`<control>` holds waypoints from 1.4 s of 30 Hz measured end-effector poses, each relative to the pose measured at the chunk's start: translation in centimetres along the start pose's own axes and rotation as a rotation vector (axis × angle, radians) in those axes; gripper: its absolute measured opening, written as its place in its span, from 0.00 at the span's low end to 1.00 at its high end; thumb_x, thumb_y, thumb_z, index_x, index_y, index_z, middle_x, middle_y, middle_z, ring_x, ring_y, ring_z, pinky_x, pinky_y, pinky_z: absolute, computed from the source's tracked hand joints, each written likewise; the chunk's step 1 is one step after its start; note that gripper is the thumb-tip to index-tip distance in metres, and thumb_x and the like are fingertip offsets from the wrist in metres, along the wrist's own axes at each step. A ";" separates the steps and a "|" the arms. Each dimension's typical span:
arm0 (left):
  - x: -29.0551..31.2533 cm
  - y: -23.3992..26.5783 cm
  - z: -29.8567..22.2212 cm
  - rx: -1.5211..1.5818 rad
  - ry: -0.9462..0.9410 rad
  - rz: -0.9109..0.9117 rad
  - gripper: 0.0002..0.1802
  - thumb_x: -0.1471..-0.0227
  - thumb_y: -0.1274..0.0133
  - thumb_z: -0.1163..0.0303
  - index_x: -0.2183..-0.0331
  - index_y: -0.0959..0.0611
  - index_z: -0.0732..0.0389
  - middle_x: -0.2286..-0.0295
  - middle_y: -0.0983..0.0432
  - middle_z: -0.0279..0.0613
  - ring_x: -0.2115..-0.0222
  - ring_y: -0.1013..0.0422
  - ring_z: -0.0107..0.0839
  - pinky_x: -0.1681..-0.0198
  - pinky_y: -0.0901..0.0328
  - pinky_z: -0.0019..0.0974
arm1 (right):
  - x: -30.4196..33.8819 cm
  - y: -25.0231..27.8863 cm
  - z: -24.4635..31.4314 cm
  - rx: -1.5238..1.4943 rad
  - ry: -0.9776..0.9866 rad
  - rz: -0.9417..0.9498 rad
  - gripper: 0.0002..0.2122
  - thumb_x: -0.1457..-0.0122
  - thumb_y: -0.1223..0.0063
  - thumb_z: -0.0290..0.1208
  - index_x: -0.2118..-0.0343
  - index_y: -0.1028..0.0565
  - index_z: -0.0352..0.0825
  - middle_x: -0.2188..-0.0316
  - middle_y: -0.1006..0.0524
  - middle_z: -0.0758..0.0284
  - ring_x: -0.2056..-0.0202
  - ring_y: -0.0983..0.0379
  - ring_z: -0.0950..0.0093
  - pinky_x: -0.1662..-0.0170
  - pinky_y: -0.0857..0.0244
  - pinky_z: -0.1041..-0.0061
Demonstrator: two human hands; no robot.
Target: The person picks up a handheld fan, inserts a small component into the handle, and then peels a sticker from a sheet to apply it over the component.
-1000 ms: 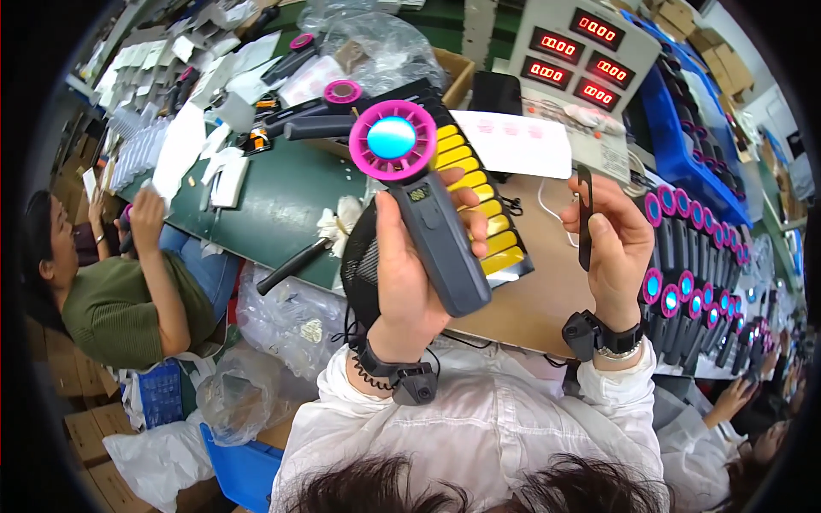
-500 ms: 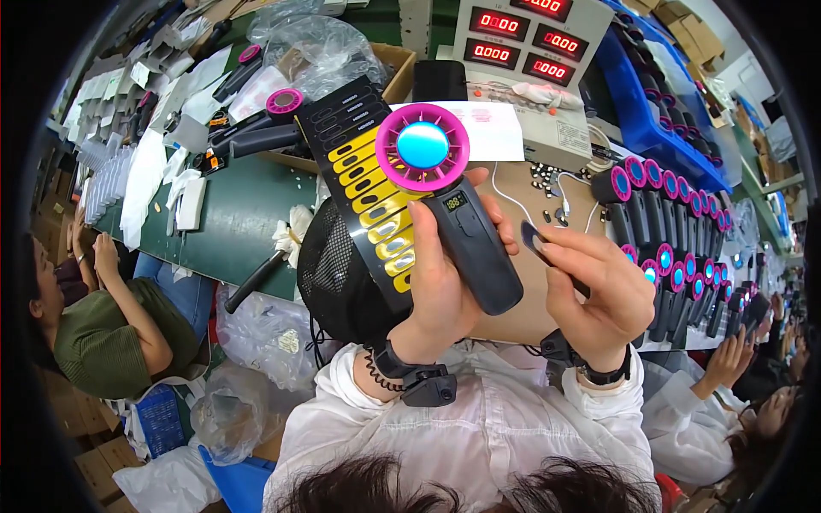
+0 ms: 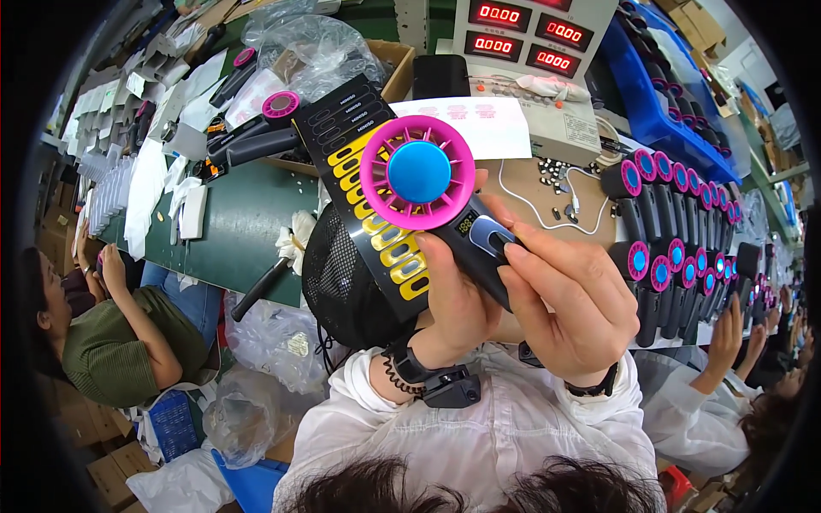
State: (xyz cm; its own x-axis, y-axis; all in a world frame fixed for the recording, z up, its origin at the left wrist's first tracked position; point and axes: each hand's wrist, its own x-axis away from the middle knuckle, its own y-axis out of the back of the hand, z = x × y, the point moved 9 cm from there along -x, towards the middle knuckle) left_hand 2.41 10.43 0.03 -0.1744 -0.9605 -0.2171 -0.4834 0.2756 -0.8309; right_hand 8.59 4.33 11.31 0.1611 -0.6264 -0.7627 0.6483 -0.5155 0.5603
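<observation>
My left hand (image 3: 457, 295) is wrapped round the dark handle of a handheld fan (image 3: 419, 171), its pink ring and blue centre tilted up at me. A small lit display shows on the handle just below the head. My right hand (image 3: 573, 299) has a dark oval sticker (image 3: 489, 235) with a shiny rim at its fingertips. The sticker lies against the handle's front, beside the display. Fingers cover the lower handle. Behind the fan lies a black and yellow sheet of oval stickers (image 3: 398, 252), some of its places bare yellow.
Rows of similar fans (image 3: 654, 214) stand at right, by a blue bin (image 3: 650, 120). A meter box with red digits (image 3: 522, 38) stands at the back, near a white cable (image 3: 547, 224). A black mesh bag (image 3: 342, 282) lies left of my hands. Co-workers sit on both sides.
My right hand has moved left and brought the oval sticker onto the fan's handle. The fan has tilted, and its head has come slightly lower and closer.
</observation>
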 end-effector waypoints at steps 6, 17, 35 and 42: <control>0.0 0.1 0.0 0.018 0.000 -0.004 0.44 0.48 0.66 0.32 0.45 0.41 0.60 0.64 0.34 0.38 0.64 0.35 0.24 0.59 0.39 0.28 | -0.1 -0.3 0.3 0.000 0.025 -0.020 0.10 0.58 0.37 0.19 0.69 0.21 0.28 0.67 0.21 0.57 0.72 0.25 0.69 0.69 0.31 0.77; 0.2 0.2 -0.4 -0.045 0.005 -0.041 0.46 0.50 0.64 0.31 0.44 0.43 0.61 0.64 0.35 0.39 0.65 0.36 0.24 0.60 0.39 0.27 | 0.1 -0.6 0.2 0.002 0.009 -0.044 0.11 0.59 0.37 0.19 0.69 0.21 0.29 0.68 0.21 0.59 0.72 0.25 0.68 0.69 0.31 0.77; 0.2 0.3 0.4 0.067 0.014 0.002 0.47 0.50 0.62 0.31 0.43 0.45 0.59 0.62 0.36 0.39 0.63 0.37 0.26 0.58 0.39 0.30 | 0.1 -0.8 0.1 -0.007 -0.001 -0.054 0.12 0.61 0.36 0.19 0.69 0.21 0.29 0.68 0.21 0.59 0.73 0.26 0.68 0.71 0.31 0.76; 0.2 0.5 0.6 0.071 0.026 0.014 0.47 0.51 0.60 0.32 0.42 0.45 0.58 0.62 0.36 0.39 0.62 0.37 0.27 0.58 0.39 0.31 | 0.1 -0.9 0.1 0.009 0.002 -0.040 0.12 0.61 0.36 0.19 0.70 0.20 0.29 0.69 0.21 0.59 0.73 0.26 0.69 0.71 0.31 0.77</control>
State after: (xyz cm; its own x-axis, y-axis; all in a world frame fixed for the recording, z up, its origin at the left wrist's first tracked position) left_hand 2.62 10.33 -0.75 -0.2030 -0.9550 -0.2164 -0.4188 0.2845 -0.8624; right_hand 7.95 4.68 10.76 0.1363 -0.6042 -0.7851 0.6473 -0.5456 0.5323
